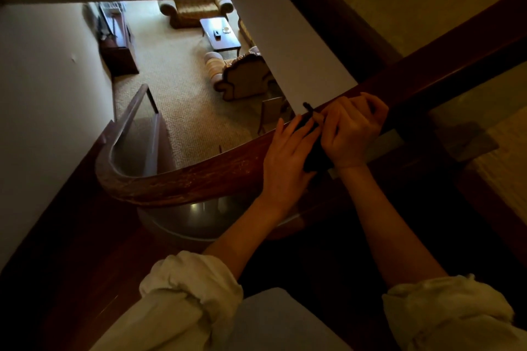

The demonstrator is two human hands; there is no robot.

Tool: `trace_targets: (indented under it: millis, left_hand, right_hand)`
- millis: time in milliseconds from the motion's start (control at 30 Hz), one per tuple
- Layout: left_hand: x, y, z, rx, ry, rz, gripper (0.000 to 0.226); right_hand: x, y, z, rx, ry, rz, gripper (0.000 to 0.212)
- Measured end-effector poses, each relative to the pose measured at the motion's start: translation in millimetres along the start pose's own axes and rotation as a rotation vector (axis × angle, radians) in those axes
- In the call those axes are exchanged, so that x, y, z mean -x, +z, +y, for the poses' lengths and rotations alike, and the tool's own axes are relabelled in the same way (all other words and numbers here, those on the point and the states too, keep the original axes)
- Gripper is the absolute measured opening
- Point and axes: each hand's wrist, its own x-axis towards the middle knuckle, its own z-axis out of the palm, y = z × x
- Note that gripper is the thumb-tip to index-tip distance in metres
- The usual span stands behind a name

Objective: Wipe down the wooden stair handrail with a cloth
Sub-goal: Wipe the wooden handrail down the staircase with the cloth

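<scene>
A home's upper landing: a curved wooden handrail (182, 179) overlooks a carpeted living room at 12 o'clock, with sofa (196, 13), coffee table (221, 34) and armchair (242, 80).

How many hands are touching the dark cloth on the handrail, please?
2. The left hand rests flat on the dark cloth atop the wooden handrail; the right hand pinches the cloth's upper end.

The wooden handrail (199, 179) bends tightly at its left end, then runs straight up to the right. A dark cloth (309, 135) lies across its top, just past the bend. The left hand (285, 162) rests flat on the rail against the cloth's left edge. The right hand (353, 131) holds the cloth with curled fingers.
</scene>
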Motion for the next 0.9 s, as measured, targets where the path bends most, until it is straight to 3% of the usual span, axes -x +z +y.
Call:
trace_targets:
  millis: [133,300,433,533,600,767,900]
  left_hand:
    - [23.8,-16.7,-20.6,0.025,0.004,-0.034,0.049]
    - [75.5,-51.9,-81.0,-0.012,-0.112,-0.049,0.070]
    - [34.8,-32.4,-36.0,-0.045,-0.094,-0.082,0.074]
    - [-6.3,-7.3,-2.5,0.031,-0.026,-0.024,0.052]
    - [3.0,-7.7,-10.5,0.032,-0.022,-0.015,0.047]
    - [65.5,-40.2,-65.3,-0.103,-0.076,-0.017,0.074]
    - [39.3,-23.3,-40.7,-0.155,-0.041,-0.025,0.062]
  right_hand:
    - [1.9,-1.0,-0.5,0.002,0.008,-0.031,0.054]
    - [2.3,0.9,-0.6,0.007,0.032,-0.015,0.057]
    - [1.8,-0.4,-0.7,0.000,0.036,-0.009,0.057]
    - [-2.9,0.4,-0.5,-0.009,0.023,-0.009,0.054]
    - [-2.6,0.3,-1.9,-0.007,0.026,-0.013,0.054]
    - [-1.5,2.9,-4.7,-0.010,0.045,-0.013,0.056]
    - [-2.2,3.8,-2.5,0.002,0.041,-0.022,0.057]
